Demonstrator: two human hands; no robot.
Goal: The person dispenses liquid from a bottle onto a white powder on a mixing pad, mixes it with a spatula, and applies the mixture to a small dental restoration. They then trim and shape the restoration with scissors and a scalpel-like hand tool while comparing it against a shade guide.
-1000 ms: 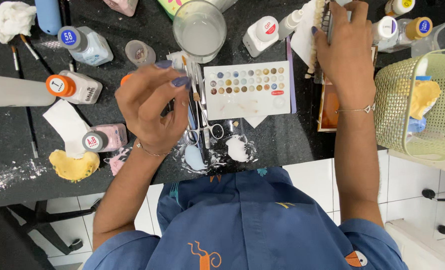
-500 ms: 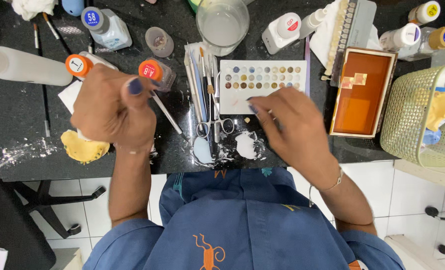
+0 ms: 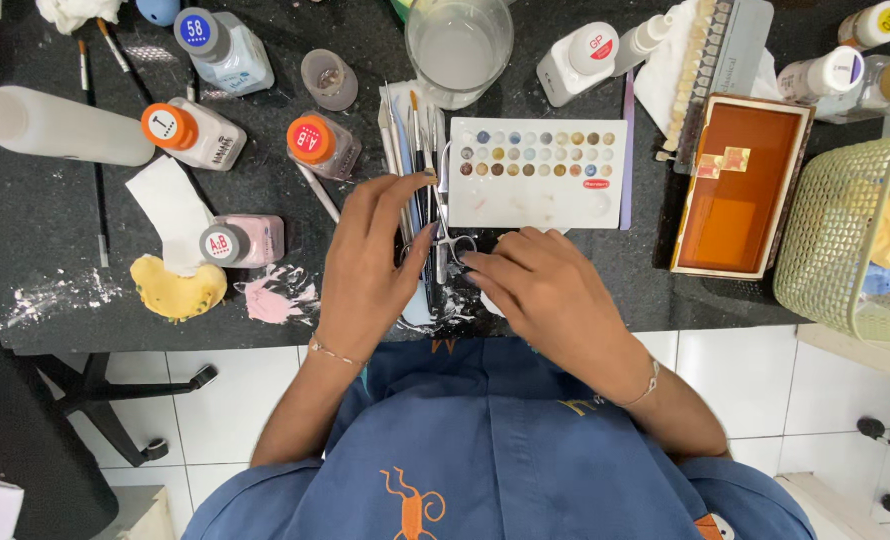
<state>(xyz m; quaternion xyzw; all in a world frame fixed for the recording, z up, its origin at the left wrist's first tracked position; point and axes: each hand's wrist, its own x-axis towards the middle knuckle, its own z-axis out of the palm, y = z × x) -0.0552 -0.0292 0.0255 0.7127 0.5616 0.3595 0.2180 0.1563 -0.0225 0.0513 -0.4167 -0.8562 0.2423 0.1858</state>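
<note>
Resting loosely spread, left hand (image 3: 370,262) and right hand (image 3: 545,295) on brushes (image 3: 415,150).

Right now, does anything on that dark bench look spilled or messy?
Yes. White powder is scattered near the bench's left front edge, and a pink smear lies beside the yellow lump. More white residue sits under the left hand and right hand.

A speckled black stone-like countertop (image 3: 25,215) with a dull sheen is seen across the frame. Thin shiny metal instruments (image 3: 412,150) are laid at centre, beside a smooth white plastic palette (image 3: 538,200). A clear glass beaker (image 3: 460,45) is seen at top centre, and a pale green plastic mesh basket (image 3: 835,240) at right.
</note>
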